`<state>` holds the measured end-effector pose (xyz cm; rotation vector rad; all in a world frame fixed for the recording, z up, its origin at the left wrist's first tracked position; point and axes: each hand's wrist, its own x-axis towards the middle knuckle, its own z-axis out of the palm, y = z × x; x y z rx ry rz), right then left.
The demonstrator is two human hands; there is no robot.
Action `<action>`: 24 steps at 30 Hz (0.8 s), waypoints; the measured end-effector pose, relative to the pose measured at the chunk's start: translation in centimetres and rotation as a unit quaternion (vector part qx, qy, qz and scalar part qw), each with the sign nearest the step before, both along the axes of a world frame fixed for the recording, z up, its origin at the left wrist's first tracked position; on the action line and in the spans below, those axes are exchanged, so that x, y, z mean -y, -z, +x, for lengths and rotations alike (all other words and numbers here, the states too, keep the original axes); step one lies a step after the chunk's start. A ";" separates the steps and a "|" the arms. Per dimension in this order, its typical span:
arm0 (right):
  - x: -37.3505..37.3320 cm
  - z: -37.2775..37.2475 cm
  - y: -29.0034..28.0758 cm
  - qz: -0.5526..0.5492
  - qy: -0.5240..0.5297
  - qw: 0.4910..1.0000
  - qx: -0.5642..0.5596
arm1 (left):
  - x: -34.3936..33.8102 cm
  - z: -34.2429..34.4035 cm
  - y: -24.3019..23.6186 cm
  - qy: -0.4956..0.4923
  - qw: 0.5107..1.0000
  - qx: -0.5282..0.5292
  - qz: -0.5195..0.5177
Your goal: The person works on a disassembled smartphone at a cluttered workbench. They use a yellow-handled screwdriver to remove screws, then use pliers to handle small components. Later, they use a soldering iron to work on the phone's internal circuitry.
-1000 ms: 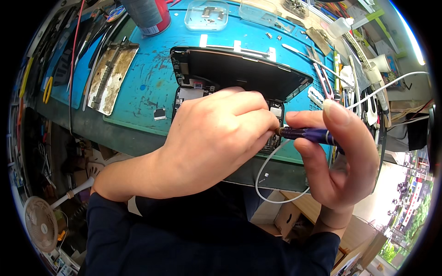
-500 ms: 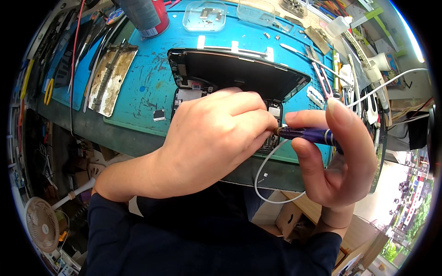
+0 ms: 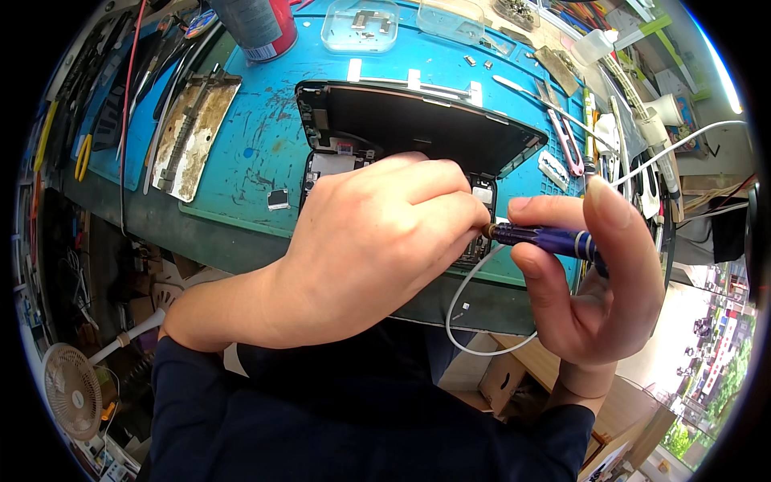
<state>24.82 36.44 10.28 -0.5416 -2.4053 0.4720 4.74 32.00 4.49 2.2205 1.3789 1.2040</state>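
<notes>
An opened smartphone lies on the blue work mat [image 3: 249, 153], its dark screen panel [image 3: 418, 120] propped up at the far side. Over the phone's body [image 3: 329, 165] my left hand [image 3: 377, 233] is closed, covering much of the inside. Its thumb and fingers pinch together at the front end of a small purple-blue screwdriver [image 3: 542, 238]; what lies between those fingertips is hidden. My right hand [image 3: 594, 281] holds the screwdriver by its handle, almost level, pointing left toward the left fingertips. A small metal shield plate [image 3: 278, 199] rests left of the phone.
A white cable [image 3: 459, 321] loops over the front edge. Tweezers [image 3: 562, 132] and a white toothed piece [image 3: 553, 170] lie at the right. Behind stand a red and grey can [image 3: 257, 32] and a clear parts box [image 3: 360, 28]. A stained metal plate [image 3: 193, 136] is at left.
The whole view has shifted slightly. My right hand and the screwdriver sit a little farther right and lower; both hands keep nearly the same pose.
</notes>
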 end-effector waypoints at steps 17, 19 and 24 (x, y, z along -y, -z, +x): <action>-0.5 0.5 -0.3 0.009 -0.009 1.000 0.006 | 0.0 0.0 -0.3 0.002 1.000 -0.018 -0.005; -0.9 0.3 0.1 0.026 -0.009 1.000 -0.002 | 0.0 0.0 -0.3 0.004 1.000 -0.018 -0.007; -0.5 0.3 -0.2 0.024 0.009 0.999 0.020 | -0.1 0.1 0.0 0.000 1.000 -0.016 -0.011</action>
